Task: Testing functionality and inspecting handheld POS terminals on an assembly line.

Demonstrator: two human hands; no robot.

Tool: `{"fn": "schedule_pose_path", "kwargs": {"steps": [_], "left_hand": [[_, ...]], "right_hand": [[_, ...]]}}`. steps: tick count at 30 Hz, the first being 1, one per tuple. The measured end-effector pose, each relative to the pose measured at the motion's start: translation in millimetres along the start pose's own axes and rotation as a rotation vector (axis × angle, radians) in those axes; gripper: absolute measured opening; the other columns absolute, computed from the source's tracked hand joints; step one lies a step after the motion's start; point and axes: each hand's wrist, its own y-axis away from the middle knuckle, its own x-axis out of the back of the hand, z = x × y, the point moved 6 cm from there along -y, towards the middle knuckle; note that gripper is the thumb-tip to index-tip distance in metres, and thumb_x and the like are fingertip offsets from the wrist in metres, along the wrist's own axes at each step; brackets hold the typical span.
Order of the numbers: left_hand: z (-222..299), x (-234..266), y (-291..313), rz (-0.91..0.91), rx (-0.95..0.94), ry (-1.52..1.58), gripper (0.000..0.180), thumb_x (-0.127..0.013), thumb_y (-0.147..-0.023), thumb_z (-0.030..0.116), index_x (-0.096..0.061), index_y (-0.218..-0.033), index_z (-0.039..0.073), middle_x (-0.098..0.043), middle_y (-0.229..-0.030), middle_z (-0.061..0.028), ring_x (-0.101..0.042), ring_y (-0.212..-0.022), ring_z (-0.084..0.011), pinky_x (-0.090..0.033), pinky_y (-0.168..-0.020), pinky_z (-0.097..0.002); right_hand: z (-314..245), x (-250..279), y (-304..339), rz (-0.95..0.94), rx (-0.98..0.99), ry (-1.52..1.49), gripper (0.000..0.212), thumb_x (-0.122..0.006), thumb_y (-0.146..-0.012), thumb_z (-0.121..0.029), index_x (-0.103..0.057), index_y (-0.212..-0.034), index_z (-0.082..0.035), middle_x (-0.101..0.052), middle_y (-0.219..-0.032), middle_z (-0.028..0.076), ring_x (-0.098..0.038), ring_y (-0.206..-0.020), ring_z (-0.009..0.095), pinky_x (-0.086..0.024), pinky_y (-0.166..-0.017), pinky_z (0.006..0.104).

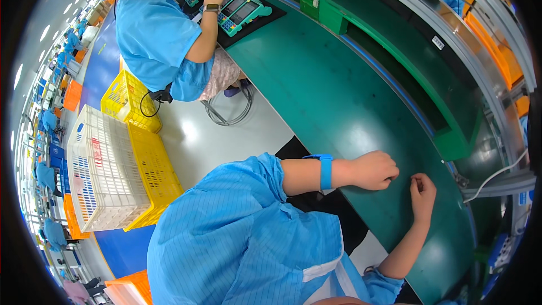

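Note:
My left hand [375, 170] rests on the green tabletop [333, 114], curled into a loose fist, with no object showing in it. A blue wrist strap [326, 171] circles that wrist. Close by on the right, my right hand [423, 191] is held over the same tabletop with its fingers bent in and thumb against them; nothing shows in its grasp. A small gap separates the two hands, and they do not touch.
A co-worker in blue [158, 39] sits at the far left, hands by green-cased handheld devices [243, 12] on a black mat. A raised green shelf [395, 56] runs along the bench's back. White [107, 169] and yellow crates [152, 164] stand left.

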Motion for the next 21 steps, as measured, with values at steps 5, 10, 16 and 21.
{"fn": "schedule_pose_path", "kwargs": {"steps": [5, 10, 16, 21], "left_hand": [[-0.3, -1.0, 0.2, -0.006, -0.001, -0.003, 0.009, -0.061, -0.079, 0.016, -0.062, -0.084, 0.009, -0.06, -0.079, -0.0077, -0.059, -0.082, -0.0289, -0.047, -0.076, -0.0427], [-0.9, -0.9, 0.6, 0.012, -0.008, 0.004, 0.009, -0.061, -0.078, 0.016, -0.062, -0.084, 0.009, -0.06, -0.078, -0.0074, -0.058, -0.081, -0.0284, -0.047, -0.075, -0.0425], [-0.3, -0.6, 0.7, 0.023, -0.017, 0.001, 0.009, -0.061, -0.077, 0.015, -0.061, -0.083, 0.009, -0.059, -0.076, -0.0075, -0.058, -0.08, -0.0282, -0.047, -0.074, -0.0419], [-0.1, 0.6, 1.5, 0.036, -0.012, 0.027, 0.009, -0.06, -0.076, 0.015, -0.062, -0.08, 0.007, -0.061, -0.076, -0.0093, -0.059, -0.08, -0.0302, -0.046, -0.076, -0.0429]], "right_hand": [[-1.0, -0.4, 0.0, 0.01, 0.014, 0.006, 0.003, -0.06, -0.086, 0.0, -0.061, -0.088, 0.002, -0.055, -0.07, 0.004, -0.046, -0.061, 0.009, -0.039, -0.056, 0.0252], [-1.1, -0.3, -0.1, 0.015, 0.018, 0.001, 0.004, -0.06, -0.086, 0.0, -0.061, -0.088, 0.002, -0.055, -0.071, 0.004, -0.047, -0.061, 0.01, -0.039, -0.056, 0.0254], [-2.5, 0.2, 0.0, 0.013, 0.022, 0.014, 0.004, -0.06, -0.085, 0.0, -0.061, -0.088, 0.002, -0.055, -0.071, 0.004, -0.047, -0.061, 0.01, -0.039, -0.056, 0.0253], [-1.7, -0.3, 0.0, 0.008, 0.026, 0.01, 0.004, -0.06, -0.085, 0.0, -0.061, -0.088, 0.002, -0.055, -0.07, 0.004, -0.046, -0.06, 0.009, -0.039, -0.056, 0.0253]]}}
